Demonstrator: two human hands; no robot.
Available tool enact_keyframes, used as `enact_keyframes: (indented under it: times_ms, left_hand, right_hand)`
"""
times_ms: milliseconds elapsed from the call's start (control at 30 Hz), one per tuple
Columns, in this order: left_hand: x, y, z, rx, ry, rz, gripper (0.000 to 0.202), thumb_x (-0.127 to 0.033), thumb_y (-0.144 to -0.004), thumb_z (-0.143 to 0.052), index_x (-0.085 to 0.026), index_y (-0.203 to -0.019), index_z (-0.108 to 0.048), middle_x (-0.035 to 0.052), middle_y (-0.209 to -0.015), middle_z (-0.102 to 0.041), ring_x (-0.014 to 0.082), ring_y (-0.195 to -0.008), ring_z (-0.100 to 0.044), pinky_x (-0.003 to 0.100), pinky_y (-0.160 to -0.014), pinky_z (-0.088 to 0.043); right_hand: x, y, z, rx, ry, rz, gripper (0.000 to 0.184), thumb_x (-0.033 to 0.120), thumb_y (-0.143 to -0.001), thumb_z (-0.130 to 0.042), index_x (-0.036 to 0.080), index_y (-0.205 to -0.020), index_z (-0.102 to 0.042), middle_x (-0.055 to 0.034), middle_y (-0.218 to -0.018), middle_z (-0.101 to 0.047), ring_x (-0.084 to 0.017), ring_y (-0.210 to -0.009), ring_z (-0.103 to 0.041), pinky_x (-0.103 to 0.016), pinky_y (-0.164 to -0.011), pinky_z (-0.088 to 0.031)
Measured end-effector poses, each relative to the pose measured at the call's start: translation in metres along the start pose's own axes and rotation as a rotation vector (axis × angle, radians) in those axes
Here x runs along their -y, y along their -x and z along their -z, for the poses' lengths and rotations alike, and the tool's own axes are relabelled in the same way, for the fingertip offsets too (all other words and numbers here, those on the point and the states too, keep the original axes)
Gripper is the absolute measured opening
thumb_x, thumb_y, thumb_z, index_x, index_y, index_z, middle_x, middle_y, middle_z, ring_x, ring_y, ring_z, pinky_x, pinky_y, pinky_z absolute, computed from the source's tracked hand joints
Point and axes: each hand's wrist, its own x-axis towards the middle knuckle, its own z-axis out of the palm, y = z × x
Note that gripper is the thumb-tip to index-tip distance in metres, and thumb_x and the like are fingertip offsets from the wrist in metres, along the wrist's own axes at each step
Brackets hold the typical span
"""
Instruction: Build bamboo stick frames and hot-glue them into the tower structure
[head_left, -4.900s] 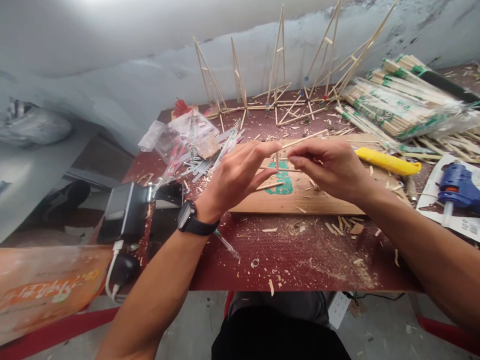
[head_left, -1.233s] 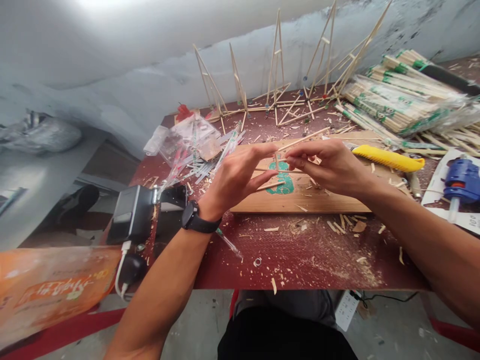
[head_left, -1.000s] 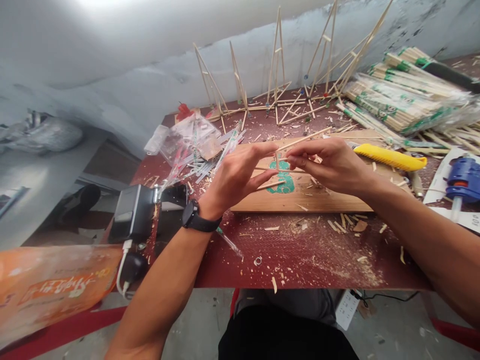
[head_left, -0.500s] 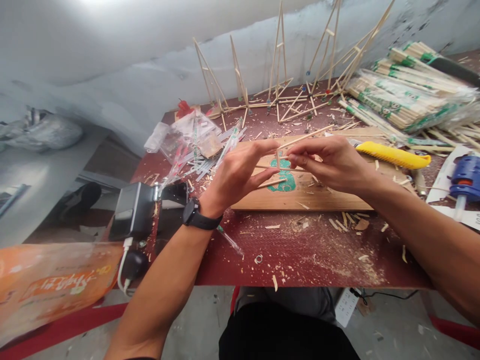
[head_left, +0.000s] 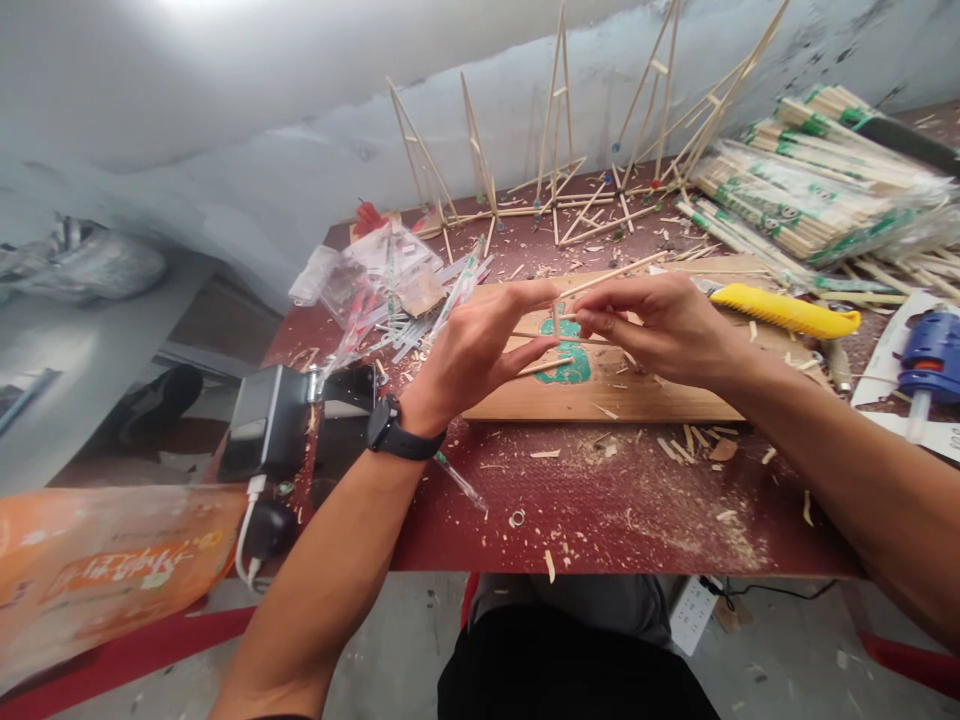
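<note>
My left hand (head_left: 484,335) is narrowed around a short wooden stick (head_left: 556,321), fingertip at its upper end and thumb at its lower, so the piece stands upright at 3 o'clock from that palm. From my right hand (head_left: 667,320) it sits at 9 o'clock; those fingers are pinched on a thin stick (head_left: 568,317) whose tip points at the short one, though I can't tell whether they touch. A long stick (head_left: 615,272) slants off toward 2 o'clock from my left fingertip, and a crosswise stick (head_left: 592,340) runs by my thumb. Under both hands is the wooden board (head_left: 540,408) with its green patch (head_left: 577,375), on the red tabletop (head_left: 450,540). Stick frames (head_left: 555,190) stand at 12 o'clock beyond; from my right hand, bagged stick bundles (head_left: 814,205) lie at 2 o'clock, a yellow utility knife (head_left: 787,311) and a blue glue gun (head_left: 930,355) at 3 o'clock.
</note>
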Motion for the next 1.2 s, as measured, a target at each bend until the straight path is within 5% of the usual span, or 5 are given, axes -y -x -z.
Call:
enact_keyframes:
  times_ms: [333,533,833,1200]
  left_hand:
    - [-0.0002,0.0001,-0.0011,-0.007,0.045,0.059,0.047,-0.033,-0.107,-0.070,-0.024,-0.148,-0.049,0.0074,-0.125,-0.077,0.0225,-0.114,-0.082,0.039,-0.097,-0.072]
    - [-0.0011,0.0009,-0.0019,-0.006,0.019,0.059,0.046,-0.034,-0.106,-0.071,-0.022,-0.146,-0.051,0.0079,-0.123,-0.078,0.0225,-0.113,-0.082,0.037,-0.096,-0.072]
    - [-0.0008,-0.0001,-0.0016,0.022,0.024,-0.001,0.049,-0.031,-0.108,-0.069,-0.023,-0.150,-0.046,0.0087,-0.130,-0.077,0.0226,-0.117,-0.082,0.035,-0.096,-0.073]
    - [-0.0003,0.0003,-0.0010,0.044,0.024,0.009,0.054,-0.031,-0.107,-0.070,-0.024,-0.154,-0.044,0.0092,-0.135,-0.075,0.0236,-0.123,-0.080,0.037,-0.101,-0.072]
  right_hand:
    - [0.0021,-0.0010,0.0063,0.044,0.035,-0.055,0.042,0.056,-0.104,-0.066,0.018,-0.097,-0.082,-0.0054,-0.087,-0.076,-0.016,-0.079,-0.063,-0.031,-0.073,-0.051]
    - [0.0013,-0.0020,0.0065,0.080,-0.001,-0.081,0.034,0.050,-0.102,-0.070,0.018,-0.094,-0.079,-0.0059,-0.089,-0.077,-0.017,-0.079,-0.063,-0.033,-0.072,-0.050]
    - [0.0022,-0.0030,0.0080,0.265,-0.094,-0.106,0.036,0.048,-0.106,-0.065,0.017,-0.089,-0.071,0.0024,-0.071,-0.058,-0.010,-0.063,-0.046,-0.028,-0.059,-0.037]
    - [0.0042,-0.0028,0.0092,0.180,0.100,0.036,0.024,0.030,-0.102,-0.061,0.019,-0.083,-0.071,-0.0001,-0.071,-0.066,-0.012,-0.065,-0.054,-0.029,-0.063,-0.042]
